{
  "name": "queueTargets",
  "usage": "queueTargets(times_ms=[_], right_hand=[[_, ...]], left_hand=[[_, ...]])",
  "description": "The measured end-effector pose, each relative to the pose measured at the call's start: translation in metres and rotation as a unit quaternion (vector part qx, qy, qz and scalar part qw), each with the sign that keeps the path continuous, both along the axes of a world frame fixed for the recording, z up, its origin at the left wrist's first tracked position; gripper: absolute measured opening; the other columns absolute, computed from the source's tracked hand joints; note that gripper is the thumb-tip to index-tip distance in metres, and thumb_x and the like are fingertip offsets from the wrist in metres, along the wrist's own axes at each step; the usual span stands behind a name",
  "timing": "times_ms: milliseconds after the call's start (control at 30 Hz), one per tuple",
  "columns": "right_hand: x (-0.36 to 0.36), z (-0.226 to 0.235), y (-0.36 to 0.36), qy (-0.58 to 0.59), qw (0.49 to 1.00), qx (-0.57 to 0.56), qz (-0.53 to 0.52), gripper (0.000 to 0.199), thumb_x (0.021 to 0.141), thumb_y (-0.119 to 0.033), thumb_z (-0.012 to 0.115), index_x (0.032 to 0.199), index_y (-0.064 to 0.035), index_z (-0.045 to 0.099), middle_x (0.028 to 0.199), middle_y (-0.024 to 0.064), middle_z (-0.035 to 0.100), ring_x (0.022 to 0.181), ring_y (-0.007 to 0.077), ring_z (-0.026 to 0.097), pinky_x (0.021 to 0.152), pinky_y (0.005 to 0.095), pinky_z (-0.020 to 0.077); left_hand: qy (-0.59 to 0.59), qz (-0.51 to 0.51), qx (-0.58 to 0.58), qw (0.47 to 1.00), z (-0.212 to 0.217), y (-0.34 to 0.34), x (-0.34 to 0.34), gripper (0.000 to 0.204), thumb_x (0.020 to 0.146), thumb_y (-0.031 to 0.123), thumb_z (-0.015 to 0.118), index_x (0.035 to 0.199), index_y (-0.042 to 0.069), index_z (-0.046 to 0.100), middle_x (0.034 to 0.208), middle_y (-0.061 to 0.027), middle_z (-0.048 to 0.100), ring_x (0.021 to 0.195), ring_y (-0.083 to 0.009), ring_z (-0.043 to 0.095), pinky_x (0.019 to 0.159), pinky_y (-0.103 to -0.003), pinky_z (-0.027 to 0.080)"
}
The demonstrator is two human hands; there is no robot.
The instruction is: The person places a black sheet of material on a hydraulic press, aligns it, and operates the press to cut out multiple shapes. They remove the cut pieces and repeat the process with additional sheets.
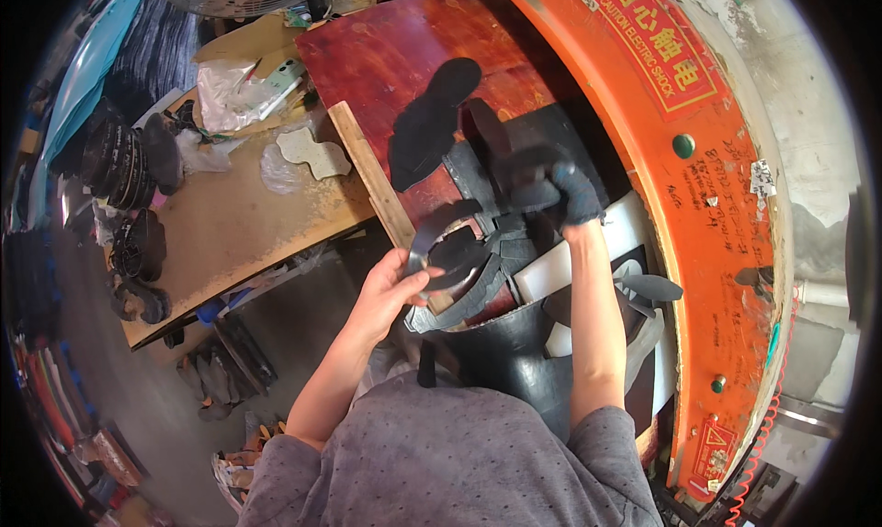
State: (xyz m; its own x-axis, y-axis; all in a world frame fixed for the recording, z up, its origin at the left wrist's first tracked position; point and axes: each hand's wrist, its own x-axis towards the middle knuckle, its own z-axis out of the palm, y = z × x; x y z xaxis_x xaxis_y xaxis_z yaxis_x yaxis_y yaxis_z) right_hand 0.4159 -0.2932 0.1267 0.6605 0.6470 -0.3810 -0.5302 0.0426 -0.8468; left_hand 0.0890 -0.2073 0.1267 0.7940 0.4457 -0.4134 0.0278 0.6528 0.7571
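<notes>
My bare left hand pinches a thin, curved black strip between thumb and fingers, above a heap of dark offcuts. My right hand wears a dark glove and is smeared by motion. It is over dark, rounded pieces, and I cannot make out whether it grips one. On the red board, beyond my hands, lie black sole-shaped pieces, overlapping. Below my hands, close to my body, stands a large black bin with grey and black scraps at its rim.
An orange machine with warning labels curves along the right. White sheet material leans beside the bin. To the left, a wooden table bears a white cut-out, plastic bags and stacked black pieces. A wooden batten edges the red board.
</notes>
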Motion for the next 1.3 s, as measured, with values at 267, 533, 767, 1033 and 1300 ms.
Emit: queueTargets(times_ms=[267,533,767,1033,1300], right_hand=[[-0.023,0.023,-0.036,-0.509,0.691,-0.392,0.332,0.043,0.076,-0.028,0.061,0.115,-0.0119,0.066,0.092,0.0199,0.068,0.082,0.0319,0.067,0.073,0.0385,0.0523],[-0.013,0.018,-0.040,-0.511,0.654,-0.416,0.371,0.047,0.077,-0.043,0.067,0.114,-0.0126,0.066,0.104,0.0207,0.065,0.093,0.0337,0.065,0.079,0.0417,0.0504],[-0.017,0.011,-0.046,-0.454,0.723,-0.360,0.376,0.037,0.084,-0.029,0.063,0.117,-0.0134,0.066,0.088,0.0113,0.070,0.085,0.0264,0.066,0.083,0.0350,0.0497],[-0.047,0.041,-0.070,-0.489,0.795,-0.265,0.243,0.028,0.086,-0.015,0.063,0.111,-0.0032,0.066,0.088,0.0093,0.069,0.081,0.0176,0.063,0.077,0.0305,0.0494],[-0.064,0.077,-0.116,-0.379,0.873,-0.237,0.197,0.025,0.085,-0.020,0.064,0.102,-0.0021,0.068,0.085,0.0060,0.066,0.079,0.0129,0.059,0.073,0.0301,0.0482]], left_hand=[[0.109,-0.116,0.147,0.976,0.006,-0.036,-0.026,0.049,0.089,0.004,0.059,0.134,0.006,0.041,0.091,-0.0050,0.069,0.076,-0.0111,0.064,0.061,-0.025,0.046],[0.336,-0.207,0.542,0.742,0.015,-0.020,-0.026,0.034,0.081,0.039,0.070,0.103,0.014,0.067,0.066,-0.0035,0.061,0.065,-0.0286,0.062,0.061,-0.039,0.048],[0.106,0.006,0.747,0.656,-0.003,0.034,0.060,0.037,0.074,0.013,0.070,0.111,0.013,0.064,0.115,-0.0071,0.056,0.094,-0.0270,0.061,0.077,-0.038,0.051],[0.019,-0.164,0.747,0.644,-0.056,0.056,0.176,0.028,0.078,0.016,0.067,0.104,0.026,0.071,0.118,0.0029,0.059,0.104,-0.0200,0.054,0.085,-0.037,0.048],[0.006,-0.036,0.752,0.658,-0.045,0.044,0.209,0.013,0.082,0.016,0.065,0.093,0.020,0.071,0.098,0.0035,0.063,0.092,-0.0203,0.060,0.077,-0.037,0.051]])
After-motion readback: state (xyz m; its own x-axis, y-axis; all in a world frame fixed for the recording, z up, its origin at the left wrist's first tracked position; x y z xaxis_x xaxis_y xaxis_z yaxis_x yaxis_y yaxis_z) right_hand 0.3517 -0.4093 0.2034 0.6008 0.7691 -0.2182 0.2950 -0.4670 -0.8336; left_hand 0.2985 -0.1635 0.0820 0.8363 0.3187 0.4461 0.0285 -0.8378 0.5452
